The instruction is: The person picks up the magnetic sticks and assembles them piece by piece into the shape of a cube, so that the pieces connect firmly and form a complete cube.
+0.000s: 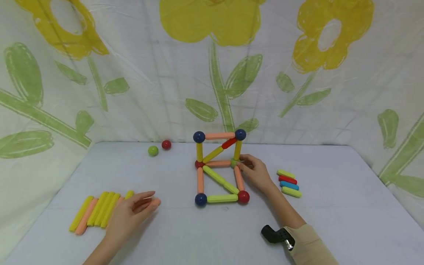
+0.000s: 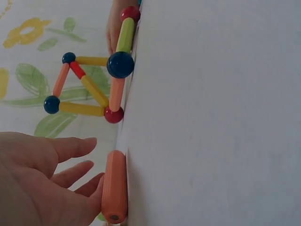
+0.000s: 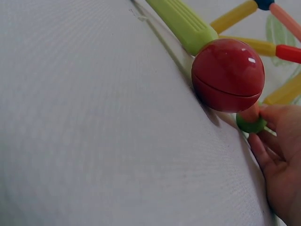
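A frame of magnetic building sticks and balls stands mid-table in the head view, with blue balls point(image 1: 199, 137) at the top and a red ball point(image 1: 243, 197) at lower right. My right hand point(image 1: 255, 172) pinches the green ball point(image 1: 235, 162) at its right middle joint; the right wrist view shows fingertips around this green ball point(image 3: 250, 122). On the left, my left hand point(image 1: 127, 217) holds an orange stick point(image 2: 115, 188) low over the table, its grey end facing the wrist camera. In the head view, the hand hides most of that stick.
Yellow and orange sticks point(image 1: 96, 211) lie in a row at the left, partly behind the left hand. Short yellow-green, red and blue sticks point(image 1: 289, 185) lie to the right. A loose green ball point(image 1: 153, 151) and red ball point(image 1: 166, 144) rest near the back edge.
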Demonstrator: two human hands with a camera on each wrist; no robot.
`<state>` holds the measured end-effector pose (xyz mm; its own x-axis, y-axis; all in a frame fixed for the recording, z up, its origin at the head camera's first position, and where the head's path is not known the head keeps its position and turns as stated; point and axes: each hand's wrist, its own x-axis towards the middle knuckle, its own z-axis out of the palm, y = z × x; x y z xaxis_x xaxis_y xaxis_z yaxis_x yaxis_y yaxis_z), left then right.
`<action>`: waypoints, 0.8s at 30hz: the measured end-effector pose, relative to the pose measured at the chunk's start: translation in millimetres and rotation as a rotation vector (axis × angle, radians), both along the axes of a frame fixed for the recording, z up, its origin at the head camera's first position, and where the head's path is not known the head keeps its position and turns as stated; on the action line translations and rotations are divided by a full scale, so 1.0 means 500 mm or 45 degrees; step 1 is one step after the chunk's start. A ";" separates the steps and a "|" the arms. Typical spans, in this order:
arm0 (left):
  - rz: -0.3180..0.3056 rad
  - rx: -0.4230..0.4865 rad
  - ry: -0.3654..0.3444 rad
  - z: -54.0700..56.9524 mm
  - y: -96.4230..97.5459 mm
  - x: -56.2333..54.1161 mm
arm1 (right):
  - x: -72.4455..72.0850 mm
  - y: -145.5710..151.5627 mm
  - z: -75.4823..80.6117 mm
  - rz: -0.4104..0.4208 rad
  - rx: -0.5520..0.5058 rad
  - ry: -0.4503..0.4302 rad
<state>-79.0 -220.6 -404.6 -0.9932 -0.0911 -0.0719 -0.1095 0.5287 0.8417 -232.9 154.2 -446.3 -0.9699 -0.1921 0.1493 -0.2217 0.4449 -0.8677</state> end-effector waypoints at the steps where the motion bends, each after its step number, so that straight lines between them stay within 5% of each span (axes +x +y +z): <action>1: -0.023 0.025 -0.020 -0.001 0.004 0.000 | 0.000 -0.001 0.000 0.001 -0.001 -0.001; 4: -0.065 0.094 -0.085 -0.004 0.013 -0.001 | 0.001 -0.002 0.002 0.007 0.006 -0.003; 13: -0.167 -0.049 -0.060 -0.014 0.009 -0.001 | -0.002 0.000 0.004 0.003 0.013 -0.015; 24: -0.160 -0.083 -0.031 0.005 0.041 -0.006 | -0.002 0.001 0.001 0.001 0.018 -0.011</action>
<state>-82.0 -199.9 -402.2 -0.9951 0.0288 -0.0944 -0.0590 0.5933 0.8028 -233.7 154.5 -445.9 -0.9710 -0.1950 0.1384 -0.2148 0.4569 -0.8632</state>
